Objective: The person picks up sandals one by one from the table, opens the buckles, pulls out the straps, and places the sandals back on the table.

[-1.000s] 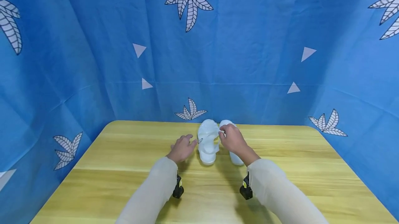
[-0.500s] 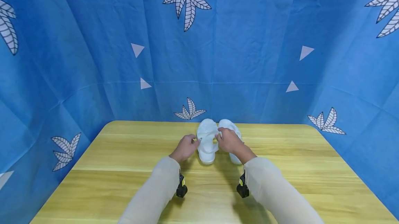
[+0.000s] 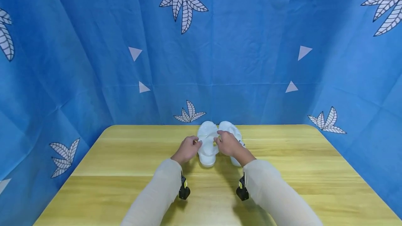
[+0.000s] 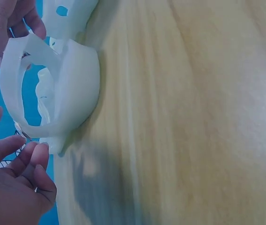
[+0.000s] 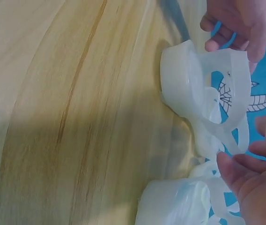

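Two white sandals stand side by side near the table's back edge: the left sandal (image 3: 207, 160) and the right sandal (image 3: 226, 126). My left hand (image 3: 186, 150) is at the left sandal's outer side. In the left wrist view, fingers and thumb of my left hand (image 4: 18, 187) pinch the buckle end of its raised strap (image 4: 12, 89). On the inner side, my right hand (image 3: 230, 145) has thumb and finger apart. The right wrist view puts the fingertips of my right hand (image 5: 259, 173) close beside the strap (image 5: 238, 98); contact is unclear.
A light wooden table (image 3: 125, 156) carries the sandals. Blue patterned cloth (image 3: 238, 44) hangs behind it and along both sides. A small black device is at each sleeve cuff.
My left hand has moved right to the left sandal's strap. My right hand has shifted left, from the right sandal toward the left one's inner side.
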### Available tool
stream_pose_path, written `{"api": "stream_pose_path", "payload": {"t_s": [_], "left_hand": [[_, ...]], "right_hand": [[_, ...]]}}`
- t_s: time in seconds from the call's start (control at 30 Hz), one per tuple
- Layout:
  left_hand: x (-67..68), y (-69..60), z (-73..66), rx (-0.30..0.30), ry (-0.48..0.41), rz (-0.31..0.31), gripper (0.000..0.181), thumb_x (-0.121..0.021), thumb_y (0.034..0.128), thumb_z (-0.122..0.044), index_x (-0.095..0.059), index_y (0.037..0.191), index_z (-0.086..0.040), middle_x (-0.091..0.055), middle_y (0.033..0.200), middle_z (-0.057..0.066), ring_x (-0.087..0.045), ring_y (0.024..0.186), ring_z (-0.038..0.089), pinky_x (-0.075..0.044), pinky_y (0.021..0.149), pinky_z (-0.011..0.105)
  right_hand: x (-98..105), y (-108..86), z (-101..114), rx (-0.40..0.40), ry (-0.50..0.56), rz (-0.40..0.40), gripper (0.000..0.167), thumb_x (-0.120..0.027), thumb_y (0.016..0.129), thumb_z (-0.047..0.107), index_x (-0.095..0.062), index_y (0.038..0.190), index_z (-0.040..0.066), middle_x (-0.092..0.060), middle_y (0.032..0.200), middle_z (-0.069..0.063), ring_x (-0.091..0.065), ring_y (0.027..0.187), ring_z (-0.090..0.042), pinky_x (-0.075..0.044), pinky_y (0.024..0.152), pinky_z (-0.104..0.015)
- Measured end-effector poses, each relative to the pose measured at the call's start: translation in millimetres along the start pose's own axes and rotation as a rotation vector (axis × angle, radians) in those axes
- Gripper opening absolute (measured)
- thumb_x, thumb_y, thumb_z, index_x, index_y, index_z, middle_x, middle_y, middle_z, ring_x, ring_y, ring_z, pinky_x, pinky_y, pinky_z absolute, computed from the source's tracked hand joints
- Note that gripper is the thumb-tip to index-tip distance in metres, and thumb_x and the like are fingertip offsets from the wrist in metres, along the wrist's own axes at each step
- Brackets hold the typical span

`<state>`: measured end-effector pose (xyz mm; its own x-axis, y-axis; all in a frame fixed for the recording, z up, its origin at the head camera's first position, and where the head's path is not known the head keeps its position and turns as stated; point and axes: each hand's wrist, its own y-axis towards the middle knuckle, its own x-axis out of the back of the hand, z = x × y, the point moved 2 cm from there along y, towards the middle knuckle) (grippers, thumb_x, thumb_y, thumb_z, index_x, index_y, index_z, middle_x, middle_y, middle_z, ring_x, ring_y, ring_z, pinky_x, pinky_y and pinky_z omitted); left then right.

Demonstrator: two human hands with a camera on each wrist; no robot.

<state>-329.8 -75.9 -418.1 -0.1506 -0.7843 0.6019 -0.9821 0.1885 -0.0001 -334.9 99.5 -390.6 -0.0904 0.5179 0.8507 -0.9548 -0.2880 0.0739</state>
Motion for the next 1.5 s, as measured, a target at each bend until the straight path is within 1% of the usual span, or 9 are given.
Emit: {"api": "stream_pose_path", "payload": {"t_s": [0.1,0.17,0.37,0.57,0.73,0.97,1.13,1.37,1.5], "left_hand": [[0.3,0.4,-2.5,-0.020,-0.003,0.001,0.041,-0.046,0.0990,-0.023,-0.050,0.129,0.006,-0.058,0.117,0.018,-0.058,0.098,0.024,-0.050,0.083,0.039],[0.5,0.7,-4.3,-0.034,-0.006,0.003,0.038,-0.047,0.0988,-0.021,-0.053,0.126,0.006,-0.059,0.114,0.017,-0.057,0.095,0.023,-0.050,0.081,0.037],[0.3,-0.1,-3.7,-0.010,-0.036,0.015,0.027,-0.046,0.0990,-0.019,-0.062,0.108,0.001,-0.060,0.092,0.010,-0.053,0.075,0.018,-0.047,0.065,0.028],[0.3,-1.3,-1.0,-0.019,-0.053,-0.001,0.024,-0.048,0.0985,-0.020,-0.062,0.100,-0.001,-0.058,0.085,0.007,-0.051,0.072,0.016,-0.044,0.063,0.027],[-0.4,-1.9,-0.8,-0.038,-0.051,-0.019,0.019,-0.051,0.0971,-0.017,-0.060,0.089,-0.002,-0.055,0.077,0.005,-0.048,0.066,0.015,-0.042,0.059,0.026],[-1.7,-2.2,2.0,0.002,-0.075,-0.022,0.017,-0.050,0.0974,-0.016,-0.058,0.092,-0.002,-0.055,0.082,0.006,-0.049,0.069,0.015,-0.044,0.061,0.026],[-2.2,-3.4,2.0,0.036,-0.117,-0.008,0.018,-0.049,0.0982,-0.015,-0.058,0.100,0.000,-0.057,0.092,0.009,-0.053,0.075,0.017,-0.048,0.065,0.028],[-3.7,-4.2,1.2,0.076,-0.154,-0.034,0.017,-0.049,0.0978,-0.014,-0.058,0.102,0.000,-0.055,0.094,0.010,-0.051,0.079,0.018,-0.045,0.066,0.028],[-6.0,-5.9,3.3,0.097,-0.176,-0.063,0.016,-0.050,0.0972,-0.013,-0.059,0.102,0.000,-0.056,0.094,0.010,-0.050,0.079,0.018,-0.044,0.066,0.027]], "right_hand": [[-2,1.0,0,0.014,0.013,-0.027,0.047,-0.047,0.098,0.021,-0.043,0.135,-0.008,-0.049,0.134,-0.024,-0.045,0.126,-0.037,-0.042,0.097,-0.046],[-2,1.4,0,0.017,0.030,-0.049,0.047,-0.048,0.098,0.020,-0.043,0.135,-0.008,-0.049,0.133,-0.025,-0.044,0.126,-0.037,-0.041,0.100,-0.048],[-2,2.5,1,0.001,0.109,-0.088,0.045,-0.049,0.097,0.018,-0.044,0.135,-0.006,-0.056,0.119,-0.022,-0.053,0.111,-0.033,-0.045,0.092,-0.046],[-2,1.4,2,-0.013,0.180,-0.139,0.043,-0.050,0.096,0.016,-0.047,0.131,-0.008,-0.055,0.112,-0.023,-0.054,0.101,-0.031,-0.046,0.087,-0.045],[-3,1.7,0,-0.019,0.266,-0.173,0.041,-0.051,0.096,0.015,-0.049,0.129,-0.007,-0.053,0.115,-0.025,-0.058,0.103,-0.034,-0.049,0.088,-0.044],[-8,2.4,-3,-0.055,0.318,-0.199,0.036,-0.050,0.096,0.016,-0.053,0.126,-0.004,-0.055,0.120,-0.023,-0.060,0.105,-0.035,-0.050,0.088,-0.043],[-8,1.9,-1,-0.071,0.329,-0.215,0.033,-0.048,0.098,0.017,-0.055,0.124,-0.002,-0.061,0.115,-0.017,-0.060,0.106,-0.032,-0.049,0.088,-0.043],[-11,1.2,2,-0.087,0.391,-0.311,0.022,-0.052,0.095,0.014,-0.061,0.110,0.000,-0.065,0.096,-0.013,-0.061,0.087,-0.025,-0.050,0.075,-0.037],[-15,0.3,1,-0.130,0.424,-0.325,0.020,-0.055,0.094,0.014,-0.062,0.108,0.001,-0.065,0.093,-0.013,-0.061,0.084,-0.023,-0.050,0.072,-0.034]]}}
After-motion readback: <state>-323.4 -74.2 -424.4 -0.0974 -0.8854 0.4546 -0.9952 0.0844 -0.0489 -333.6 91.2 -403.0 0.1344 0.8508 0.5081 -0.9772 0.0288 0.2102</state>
